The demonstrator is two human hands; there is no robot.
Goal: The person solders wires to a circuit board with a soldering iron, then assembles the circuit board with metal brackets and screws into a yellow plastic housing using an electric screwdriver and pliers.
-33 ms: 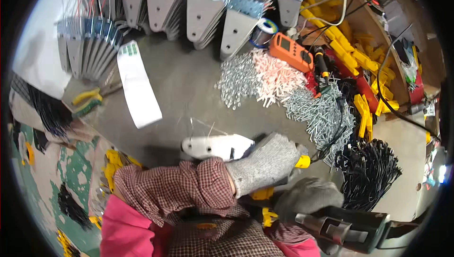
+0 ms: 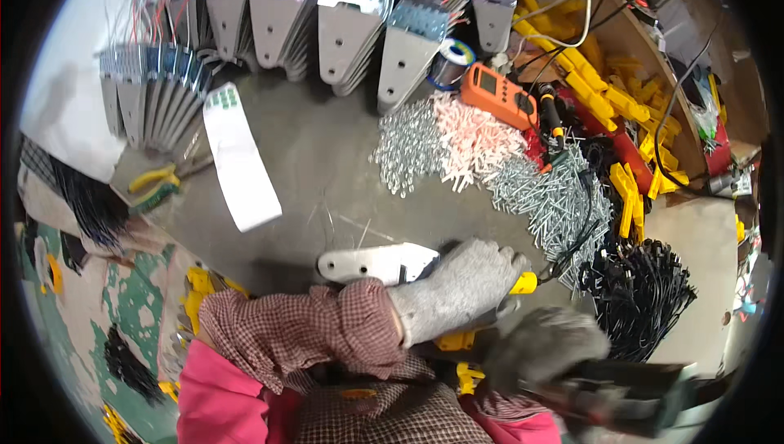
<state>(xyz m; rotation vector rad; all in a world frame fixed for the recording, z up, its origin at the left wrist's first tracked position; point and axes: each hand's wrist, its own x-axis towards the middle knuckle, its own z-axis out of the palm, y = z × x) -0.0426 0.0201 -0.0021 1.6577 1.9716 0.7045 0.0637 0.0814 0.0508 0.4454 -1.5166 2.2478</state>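
Observation:
My left hand [image 2: 457,290], in a grey knit glove, is closed with its fingertips curled down out of sight. What it holds is hidden; a yellow plastic piece [image 2: 523,283] sticks out just past the fingers. Beside the wrist lies a pale metal bracket [image 2: 359,265] with round holes, its right end reaching the glove. Lower right, my right hand [image 2: 555,344], in a darker grey glove, is wrapped round a black power tool [image 2: 629,391], seemingly a drill; both are smeared by motion. A metal hook shape [image 2: 508,307] shows between the hands.
Heaps of screws [image 2: 547,191], pink plugs [image 2: 474,138] and clear small parts [image 2: 408,146] lie ahead, near an orange multimeter [image 2: 500,97]. Stacked brackets [image 2: 351,44] line the back. A paper strip [image 2: 241,158], pliers [image 2: 155,182], black wires [image 2: 641,297] and yellow parts [image 2: 629,199] surround the bench.
The right hand and power tool have moved slightly right and are now blurred. The left hand keeps its pose; it, the bracket and the bench things sit a little lower in the picture.

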